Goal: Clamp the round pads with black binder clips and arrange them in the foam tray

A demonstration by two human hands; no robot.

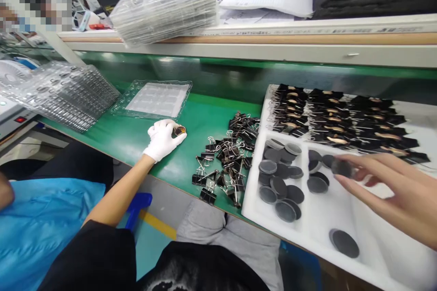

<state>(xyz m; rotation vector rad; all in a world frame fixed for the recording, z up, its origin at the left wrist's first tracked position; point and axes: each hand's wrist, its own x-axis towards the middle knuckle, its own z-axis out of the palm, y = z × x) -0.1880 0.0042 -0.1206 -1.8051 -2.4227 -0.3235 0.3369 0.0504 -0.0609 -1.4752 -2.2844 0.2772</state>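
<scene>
My left hand (162,142), in a white glove, pinches a small round part (180,131) with a dark face and some orange-gold on it, just above the green bench. My bare right hand (389,182) grips a dark round disc (342,168) between thumb and fingers, over the white foam tray (305,163). Below and left of that hand, several loose dark discs (279,186) lie in the tray's compartments, and a single disc (344,243) sits nearer the front. Black binder clips (235,150) are heaped between my hands.
Rows of black binder clips clamped on parts (329,120) fill the tray's back. A clear plastic tray with a white sheet (157,98) lies behind my left hand. Stacked clear trays stand left (68,95) and on the shelf (167,2). A person in blue (51,227) sits at left.
</scene>
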